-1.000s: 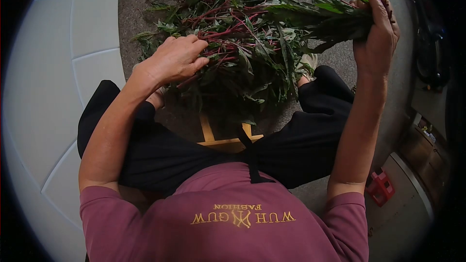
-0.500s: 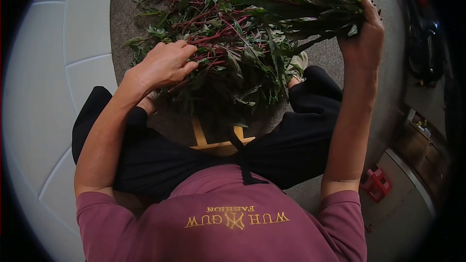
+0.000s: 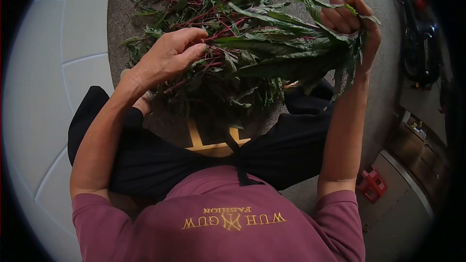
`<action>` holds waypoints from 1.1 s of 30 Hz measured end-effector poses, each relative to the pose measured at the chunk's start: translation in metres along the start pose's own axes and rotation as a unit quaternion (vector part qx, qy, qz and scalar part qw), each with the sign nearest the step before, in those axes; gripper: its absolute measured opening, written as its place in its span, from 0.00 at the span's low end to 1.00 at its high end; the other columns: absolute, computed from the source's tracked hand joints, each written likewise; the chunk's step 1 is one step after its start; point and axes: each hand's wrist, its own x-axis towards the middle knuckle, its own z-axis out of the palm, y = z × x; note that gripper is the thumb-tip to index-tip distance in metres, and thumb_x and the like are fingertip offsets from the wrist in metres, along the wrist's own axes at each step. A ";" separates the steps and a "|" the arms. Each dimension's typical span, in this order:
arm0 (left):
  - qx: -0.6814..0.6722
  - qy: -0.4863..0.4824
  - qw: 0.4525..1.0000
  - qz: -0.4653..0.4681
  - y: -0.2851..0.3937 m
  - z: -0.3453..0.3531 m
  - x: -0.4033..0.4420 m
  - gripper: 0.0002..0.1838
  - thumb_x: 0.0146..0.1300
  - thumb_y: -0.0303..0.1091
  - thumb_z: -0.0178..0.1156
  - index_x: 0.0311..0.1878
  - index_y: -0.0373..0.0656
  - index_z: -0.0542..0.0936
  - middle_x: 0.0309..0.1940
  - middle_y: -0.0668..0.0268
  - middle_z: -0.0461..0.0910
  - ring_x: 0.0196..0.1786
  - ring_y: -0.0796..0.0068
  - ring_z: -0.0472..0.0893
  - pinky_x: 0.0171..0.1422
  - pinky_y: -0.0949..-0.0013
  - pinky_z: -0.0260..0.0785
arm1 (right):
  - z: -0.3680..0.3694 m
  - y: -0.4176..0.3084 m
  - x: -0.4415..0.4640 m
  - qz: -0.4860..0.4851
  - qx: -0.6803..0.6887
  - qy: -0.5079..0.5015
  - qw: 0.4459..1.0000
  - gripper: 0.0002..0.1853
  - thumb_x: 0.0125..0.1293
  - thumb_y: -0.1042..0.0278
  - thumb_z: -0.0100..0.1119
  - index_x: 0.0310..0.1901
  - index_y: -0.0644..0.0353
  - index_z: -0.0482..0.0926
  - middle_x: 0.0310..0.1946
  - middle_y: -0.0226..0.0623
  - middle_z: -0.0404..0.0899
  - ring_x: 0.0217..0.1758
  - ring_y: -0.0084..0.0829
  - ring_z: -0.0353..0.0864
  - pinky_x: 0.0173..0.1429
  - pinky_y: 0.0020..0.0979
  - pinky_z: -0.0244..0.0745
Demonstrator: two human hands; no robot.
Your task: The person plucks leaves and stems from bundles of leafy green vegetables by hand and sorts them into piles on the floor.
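A heap of leafy greens with red stems [image 3: 208,75] lies on the ground between my feet. My left hand [image 3: 172,56] is at the near left side of the heap, thumb and forefinger closed on a red stem [image 3: 221,34]. My right hand [image 3: 352,22] is raised at the heap's right, its fingers curled around a bunch of long green leaves [image 3: 301,43]. The leaves hang to the left over the heap, and some droop below the palm. Where the bunch passes through the fingers is partly hidden.
Beneath me is the edge of a wooden stool [image 3: 218,144]. Pale tiles [image 3: 39,92] border the rough grey floor on the left. To the right are a red plastic stool [image 3: 373,185], a wooden cabinet [image 3: 417,148] and a dark machine-like object [image 3: 423,53].
My right hand has turned and come slightly lower, and the leaf bunch now hangs lower and fans out. My left hand has shifted slightly right and up along the stems.
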 end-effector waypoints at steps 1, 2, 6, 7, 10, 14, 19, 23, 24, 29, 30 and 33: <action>-0.055 -0.007 0.998 -0.020 0.003 0.000 0.000 0.18 0.71 0.40 0.54 0.57 0.38 0.75 0.43 0.62 0.79 0.44 0.72 0.78 0.50 0.69 0.70 | 0.003 -0.001 0.000 0.001 0.000 0.000 1.000 0.07 0.75 0.66 0.45 0.39 0.59 0.68 0.21 0.21 0.59 0.24 0.16 0.60 0.36 0.23 0.61; -0.111 -0.013 0.993 -0.040 0.007 -0.001 0.001 0.18 0.72 0.41 0.52 0.58 0.39 0.75 0.46 0.65 0.78 0.46 0.77 0.76 0.51 0.70 0.69 | 0.006 -0.002 0.001 0.022 -0.009 -0.031 0.999 0.07 0.75 0.66 0.45 0.40 0.58 0.68 0.21 0.21 0.59 0.24 0.16 0.60 0.36 0.23 0.61; -0.136 -0.032 0.990 -0.033 0.026 -0.006 0.001 0.20 0.73 0.43 0.51 0.62 0.42 0.74 0.48 0.66 0.80 0.50 0.76 0.77 0.53 0.70 0.69 | 0.018 0.001 0.004 0.049 0.004 -0.062 0.997 0.07 0.74 0.65 0.45 0.38 0.56 0.68 0.21 0.19 0.61 0.22 0.15 0.59 0.35 0.23 0.61; -0.183 -0.025 0.982 -0.025 0.027 -0.005 0.001 0.21 0.73 0.45 0.50 0.62 0.42 0.74 0.49 0.65 0.80 0.51 0.76 0.78 0.55 0.70 0.68 | 0.017 0.003 0.007 0.049 0.004 -0.062 0.997 0.07 0.74 0.65 0.45 0.38 0.56 0.68 0.21 0.19 0.61 0.22 0.15 0.59 0.35 0.23 0.61; -0.232 -0.037 0.972 -0.024 0.034 -0.007 -0.003 0.22 0.73 0.46 0.49 0.62 0.41 0.74 0.50 0.64 0.81 0.53 0.75 0.79 0.58 0.70 0.68 | 0.018 0.008 0.009 0.073 0.081 -0.117 0.987 0.08 0.74 0.62 0.47 0.36 0.55 0.68 0.20 0.19 0.62 0.21 0.16 0.59 0.33 0.24 0.60; -0.250 -0.057 0.966 -0.029 0.040 -0.001 -0.009 0.22 0.73 0.44 0.50 0.60 0.37 0.75 0.48 0.64 0.81 0.49 0.76 0.79 0.57 0.71 0.69 | 0.019 0.006 0.008 0.070 0.096 -0.087 0.989 0.10 0.74 0.59 0.48 0.36 0.54 0.68 0.19 0.20 0.62 0.21 0.15 0.59 0.31 0.24 0.59; -0.295 -0.066 0.952 -0.053 0.045 0.003 -0.015 0.14 0.71 0.39 0.57 0.48 0.37 0.79 0.35 0.72 0.78 0.39 0.85 0.75 0.46 0.78 0.69 | 0.023 0.013 0.013 0.085 0.086 -0.118 0.986 0.11 0.74 0.57 0.49 0.35 0.54 0.68 0.18 0.19 0.62 0.20 0.15 0.59 0.31 0.24 0.58; -0.307 -0.053 0.950 -0.034 0.044 -0.004 -0.015 0.10 0.69 0.36 0.60 0.42 0.37 0.80 0.30 0.75 0.77 0.35 0.88 0.74 0.42 0.79 0.68 | 0.024 0.015 0.012 0.068 0.037 -0.120 0.990 0.11 0.74 0.58 0.49 0.35 0.53 0.68 0.19 0.19 0.61 0.20 0.14 0.58 0.31 0.24 0.56; -0.307 -0.054 0.950 -0.035 0.044 -0.005 -0.016 0.10 0.69 0.36 0.60 0.42 0.37 0.80 0.30 0.75 0.77 0.35 0.88 0.74 0.42 0.79 0.68 | 0.026 0.016 0.010 0.073 0.096 -0.109 0.987 0.11 0.74 0.58 0.49 0.35 0.53 0.68 0.19 0.19 0.61 0.20 0.14 0.58 0.31 0.24 0.56; -0.304 -0.015 0.952 -0.019 0.043 -0.006 -0.017 0.09 0.68 0.35 0.61 0.42 0.38 0.80 0.30 0.76 0.77 0.34 0.89 0.73 0.41 0.80 0.67 | 0.024 0.015 0.006 0.064 0.099 -0.083 0.990 0.11 0.74 0.59 0.49 0.34 0.53 0.68 0.19 0.18 0.60 0.21 0.14 0.58 0.32 0.23 0.56; -0.304 -0.016 0.952 -0.019 0.043 -0.007 -0.017 0.09 0.68 0.35 0.61 0.42 0.38 0.80 0.30 0.76 0.77 0.34 0.89 0.73 0.41 0.80 0.67 | 0.023 0.014 0.005 0.062 0.099 -0.080 0.990 0.11 0.74 0.59 0.49 0.34 0.53 0.68 0.19 0.18 0.60 0.21 0.14 0.57 0.33 0.23 0.56; -0.299 -0.005 0.954 -0.010 0.044 -0.009 -0.017 0.09 0.68 0.35 0.61 0.42 0.38 0.80 0.30 0.75 0.77 0.34 0.89 0.73 0.40 0.81 0.67 | 0.021 0.013 0.004 0.058 0.098 -0.072 0.991 0.11 0.74 0.60 0.49 0.33 0.53 0.67 0.18 0.18 0.59 0.21 0.14 0.57 0.33 0.24 0.57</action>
